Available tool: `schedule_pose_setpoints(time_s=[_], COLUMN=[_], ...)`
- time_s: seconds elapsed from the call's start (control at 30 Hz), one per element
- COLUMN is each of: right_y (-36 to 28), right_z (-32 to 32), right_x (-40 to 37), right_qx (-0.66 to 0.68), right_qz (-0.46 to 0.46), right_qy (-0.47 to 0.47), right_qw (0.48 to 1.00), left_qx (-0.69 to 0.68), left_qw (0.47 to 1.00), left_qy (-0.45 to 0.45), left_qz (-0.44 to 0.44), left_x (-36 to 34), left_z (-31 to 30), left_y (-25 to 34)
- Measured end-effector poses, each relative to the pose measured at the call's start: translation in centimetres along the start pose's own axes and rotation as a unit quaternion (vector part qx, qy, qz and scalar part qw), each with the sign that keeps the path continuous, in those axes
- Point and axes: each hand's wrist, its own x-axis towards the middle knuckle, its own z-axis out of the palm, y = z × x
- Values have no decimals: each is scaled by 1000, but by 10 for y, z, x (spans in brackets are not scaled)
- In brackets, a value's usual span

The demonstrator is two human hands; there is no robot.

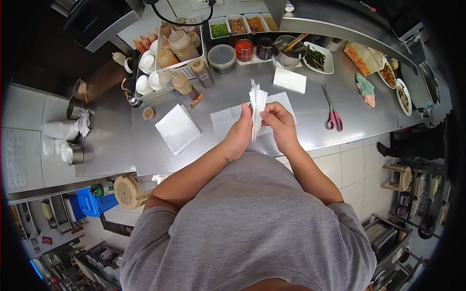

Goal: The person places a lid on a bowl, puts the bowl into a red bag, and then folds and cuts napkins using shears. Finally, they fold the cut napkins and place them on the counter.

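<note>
A folded white paper napkin (pixel 258 104) stands upright between my hands over the steel counter. My left hand (pixel 239 132) holds it from the left side, thumb up along it; its other fingers are partly hidden. On the right, my right hand (pixel 280 125) pinches the napkin's edge between thumb and curled fingers. Flat white paper sheets (pixel 222 121) lie on the counter beneath and behind both hands. To the left rests a stack of white napkins (pixel 178 129), and a smaller folded white stack (pixel 290 80) lies beyond my right hand.
Red-handled scissors (pixel 334 116) lie to the right, near a green and pink cloth (pixel 365 90). A white basket (pixel 194 62) of sauce bottles, a lidded tub (pixel 222 58) and a metal pot (pixel 289 54) line the back. Another person's dark-clothed legs (pixel 415 144) show at right.
</note>
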Motion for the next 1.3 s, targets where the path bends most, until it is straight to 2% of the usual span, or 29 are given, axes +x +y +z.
schedule_pose_setpoints(time_s=[0.03, 0.33, 0.47, 0.53, 0.6, 0.67, 0.77, 0.83, 1.03, 1.2, 1.3], right_y=[-1, -3, 1, -1, 1, 5, 6, -2, 1, 2, 4], right_z=[4, 10, 7, 8, 8, 7, 8, 11, 10, 10, 10], right_x=[0, 8, 13, 14, 15, 16, 17, 16, 17, 18, 19], right_qx=[-46, -128, -106, -16, -32, -48, -111, -57, 2, -14, -19], right_qz=[-21, -63, -41, 11, -1, -13, -30, 17, 48, 45, 31], right_qy=[19, 32, 34, 32, 28, 25, 35, 35, 40, 31, 21], right_qw=[999, 989, 993, 999, 999, 998, 993, 998, 998, 998, 999], left_qx=[8, 41, 50, 47, 44, 114, 144, 143, 106, 80, 101], left_qw=[1000, 999, 998, 999, 999, 992, 988, 989, 992, 996, 994], left_qy=[3, 27, 19, 7, -5, 46, 41, 45, 59, 43, 8], left_qz=[10, 15, 31, 19, 7, 27, 23, 18, 12, 3, 32], left_x=[1, 8, 11, 10, 11, 16, 16, 15, 18, 17, 17], left_z=[-1, -8, -9, -10, -13, -18, -20, -19, -21, -24, -24], left_y=[-1, -7, -9, -5, -8, -18, -19, -16, -20, -18, -17])
